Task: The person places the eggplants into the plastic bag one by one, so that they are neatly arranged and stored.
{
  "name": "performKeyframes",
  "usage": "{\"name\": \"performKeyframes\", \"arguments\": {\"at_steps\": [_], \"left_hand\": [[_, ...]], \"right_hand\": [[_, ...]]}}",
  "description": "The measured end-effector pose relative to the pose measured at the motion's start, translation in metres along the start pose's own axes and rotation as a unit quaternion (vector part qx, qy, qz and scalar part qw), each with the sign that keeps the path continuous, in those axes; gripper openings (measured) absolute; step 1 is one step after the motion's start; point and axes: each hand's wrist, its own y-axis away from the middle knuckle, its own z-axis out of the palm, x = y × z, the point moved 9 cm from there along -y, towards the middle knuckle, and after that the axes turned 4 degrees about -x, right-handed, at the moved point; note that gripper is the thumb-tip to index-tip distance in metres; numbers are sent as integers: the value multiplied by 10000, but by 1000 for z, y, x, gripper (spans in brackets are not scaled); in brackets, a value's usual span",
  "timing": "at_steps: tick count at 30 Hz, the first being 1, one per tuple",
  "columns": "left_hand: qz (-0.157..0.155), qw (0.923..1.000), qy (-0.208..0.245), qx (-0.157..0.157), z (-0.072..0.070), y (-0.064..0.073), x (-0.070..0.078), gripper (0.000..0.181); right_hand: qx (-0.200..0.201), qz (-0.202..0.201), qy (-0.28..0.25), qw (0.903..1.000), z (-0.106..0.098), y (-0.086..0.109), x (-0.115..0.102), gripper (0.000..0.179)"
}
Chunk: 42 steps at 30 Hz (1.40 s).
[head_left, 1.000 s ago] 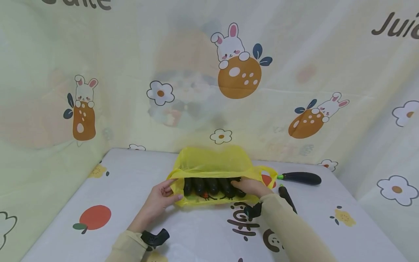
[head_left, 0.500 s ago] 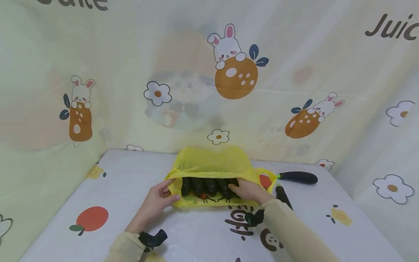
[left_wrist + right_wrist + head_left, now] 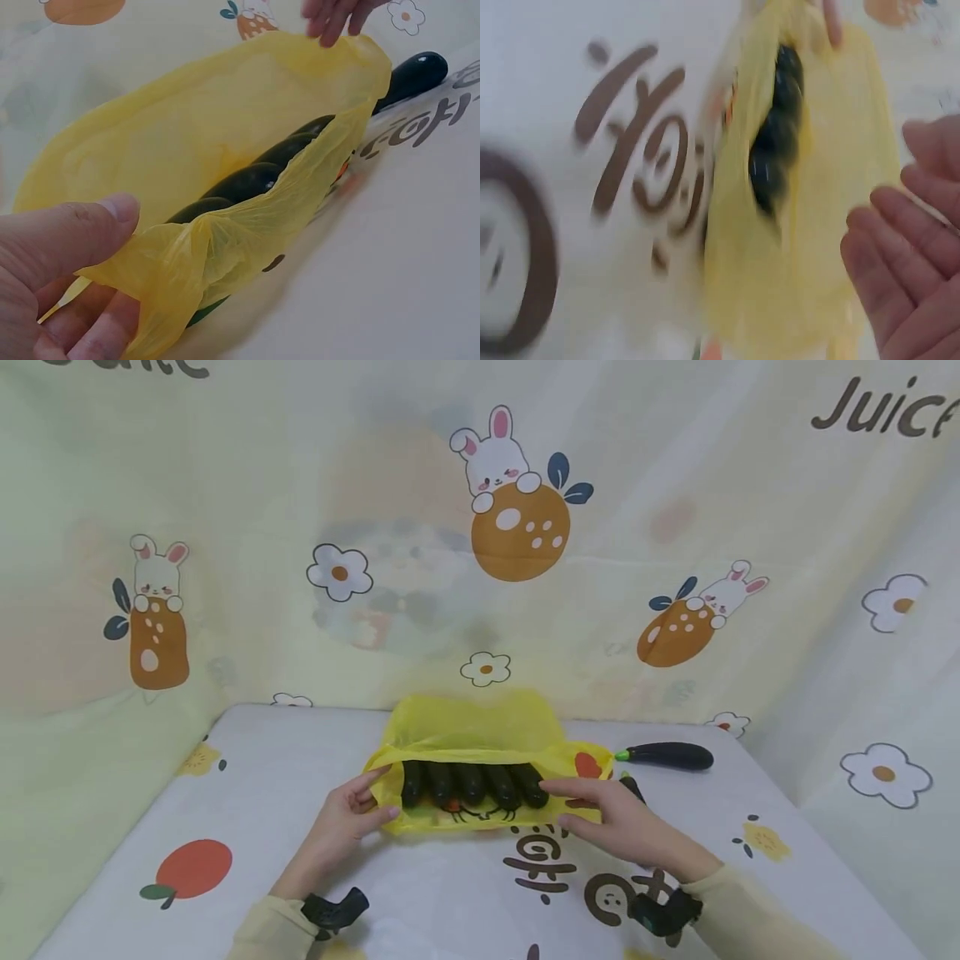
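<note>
A yellow plastic bag (image 3: 472, 722) lies on its side with its mouth toward me, and several dark eggplants (image 3: 472, 785) sit in a row inside it. My left hand (image 3: 341, 822) pinches the left edge of the mouth between thumb and fingers; the bag film (image 3: 169, 289) bunches there in the left wrist view. At the right edge of the mouth, my right hand (image 3: 626, 827) has its fingers extended and holds nothing. Spread fingers (image 3: 896, 247) show over the bag in the right wrist view. Behind that hand, another eggplant (image 3: 632, 787) is mostly hidden.
One more eggplant (image 3: 671, 756) with a green stem lies on the table to the right of the bag. The white table cover (image 3: 277, 793) has printed fruit and lettering. A patterned curtain (image 3: 405, 485) hangs right behind the table.
My right hand has let go of an eggplant inside the bag and drawn back out to the right. The left hand stays at the bag's edge. The head view has shifted slightly.
</note>
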Motion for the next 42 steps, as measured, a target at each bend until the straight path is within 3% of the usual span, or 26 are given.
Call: {"name": "performKeyframes", "arguments": {"at_steps": [4,12,18,27,36,42], "left_hand": [[-2,10000,-92,-16,3,-2,1,70],[-24,9995,-316,34,5,1,-1,71],[-268,9985,-472,89,3,1,-8,74],[-352,9976,-598,41,6,2,-7,73],[-665,9975,-235,-41,4,4,-12,78],[-630,9978,-190,-23,5,1,-13,77]], "right_hand": [[400,202,-258,9987,-35,36,32,42],[959,984,-862,9868,-108,89,124,49],[1181,1708,-908,9740,-140,107,190,57],[1089,2414,-611,9624,-149,104,262,65],[847,2528,-501,9625,-138,78,293,65],[641,2740,-138,9595,-131,64,315,65]]}}
